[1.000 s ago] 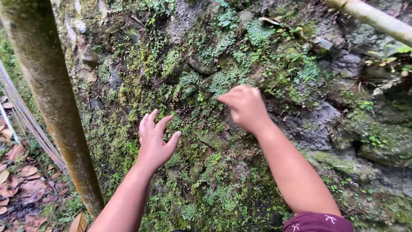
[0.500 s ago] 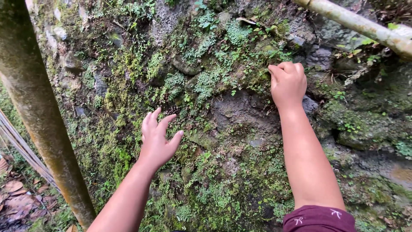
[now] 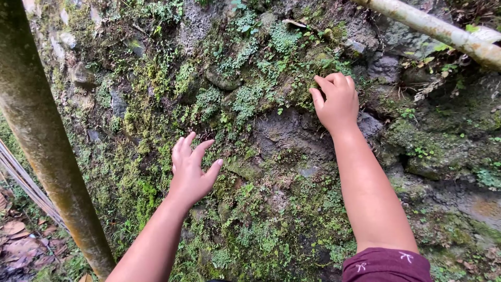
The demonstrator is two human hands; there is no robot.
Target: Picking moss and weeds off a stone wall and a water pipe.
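Fingers of the left hand are spread and loosely extended, the thumb angled out to the right, with the fingertips resting on or just over the mossy stone wall; whether the palm actually presses the surface, I cannot tell. Further right and higher up, the right hand has its fingers curled and pressed together, hooked into a clump of moss and small leafy plants growing on the wall. The fingertips are buried in the green, so it is unclear whether they pinch a stem or only grip the mat.

Just below the right hand lies a bare patch of dark grey stone, free of growth, with thick moss around its edges. Between the two hands the wall carries low green plants and damp earth. The right forearm rises from the near right, where a maroon sleeve with small white marks shows at the bottom edge.

On the left a thick upright trunk, greenish brown, stands near the wall. A pale, slanting stem crosses the far right corner. Dry brown leaves lie on the ground at the near left.
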